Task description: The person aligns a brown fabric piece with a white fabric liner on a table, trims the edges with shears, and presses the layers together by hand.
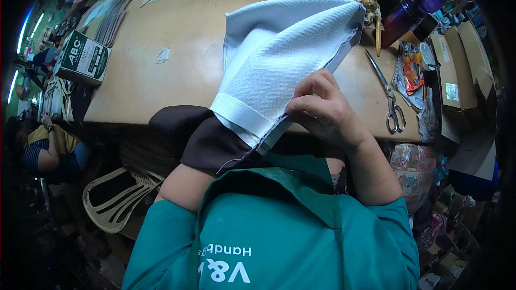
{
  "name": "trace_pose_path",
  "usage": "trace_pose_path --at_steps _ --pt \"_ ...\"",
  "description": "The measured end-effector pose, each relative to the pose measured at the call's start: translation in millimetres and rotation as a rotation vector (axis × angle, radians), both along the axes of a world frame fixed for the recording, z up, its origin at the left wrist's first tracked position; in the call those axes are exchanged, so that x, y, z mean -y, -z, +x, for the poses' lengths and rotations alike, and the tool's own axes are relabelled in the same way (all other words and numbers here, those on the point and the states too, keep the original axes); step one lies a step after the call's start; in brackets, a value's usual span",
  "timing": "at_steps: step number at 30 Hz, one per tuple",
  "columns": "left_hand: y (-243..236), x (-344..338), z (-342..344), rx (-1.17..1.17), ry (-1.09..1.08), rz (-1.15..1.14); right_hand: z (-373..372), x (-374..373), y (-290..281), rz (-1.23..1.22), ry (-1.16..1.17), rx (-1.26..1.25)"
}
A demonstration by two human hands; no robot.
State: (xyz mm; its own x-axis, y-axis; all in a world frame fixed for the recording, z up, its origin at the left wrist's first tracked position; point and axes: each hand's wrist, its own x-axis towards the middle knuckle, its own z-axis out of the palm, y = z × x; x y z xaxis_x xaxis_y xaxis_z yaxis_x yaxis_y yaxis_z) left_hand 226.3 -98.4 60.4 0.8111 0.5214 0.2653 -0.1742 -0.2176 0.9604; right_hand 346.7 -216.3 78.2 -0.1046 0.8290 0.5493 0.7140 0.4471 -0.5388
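Observation:
A white textured fabric piece (pixel 285 48), sewn like a bag panel with a smooth white band (pixel 242 115) across its lower end, stands up over the table's front edge. Dark brown cloth (pixel 207 142) joins its lower end, and a loose thread hangs from the seam there. My right hand (pixel 322 104) is closed, with thumb and fingers pinching the overcast side edge of the fabric just above the band. Into the dark cloth runs my left forearm (pixel 185 185); my left hand is hidden behind or inside the fabric, so its fingers do not show.
On the wooden table (pixel 145 37), metal scissors (pixel 388 94) lie at right, near a purple bottle (pixel 414 13) and an orange packet (pixel 413 70). A cardboard box (pixel 459 64) stands beyond. At left are a green-and-white box (pixel 83 58), a plastic chair (pixel 118 198) and a seated person (pixel 45 150).

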Motion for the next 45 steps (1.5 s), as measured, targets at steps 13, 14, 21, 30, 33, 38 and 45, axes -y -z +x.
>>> trace_pose_path --at_steps 13,14,21,30,33,38,45 --pt "6 7 -2 0.0 -0.078 -0.087 -28 15 22 -0.087 0.067 -0.099" --pt "6 7 1 -0.001 -0.083 -0.071 -30 15 21 -0.095 0.071 -0.166" --pt "7 11 13 -0.011 -0.135 0.034 -59 17 25 -0.172 0.143 -0.248" --pt "5 -2 6 -0.048 -0.169 0.093 -15 15 13 0.26 0.334 -0.059" --pt "5 -5 8 -0.073 -0.178 0.193 -6 -2 10 0.282 0.24 0.051" --pt "3 -4 14 -0.115 -0.202 0.373 -1 -3 10 0.272 0.227 0.09" --pt "-8 -21 32 -0.262 -0.239 0.845 13 0 7 0.187 0.26 0.329"
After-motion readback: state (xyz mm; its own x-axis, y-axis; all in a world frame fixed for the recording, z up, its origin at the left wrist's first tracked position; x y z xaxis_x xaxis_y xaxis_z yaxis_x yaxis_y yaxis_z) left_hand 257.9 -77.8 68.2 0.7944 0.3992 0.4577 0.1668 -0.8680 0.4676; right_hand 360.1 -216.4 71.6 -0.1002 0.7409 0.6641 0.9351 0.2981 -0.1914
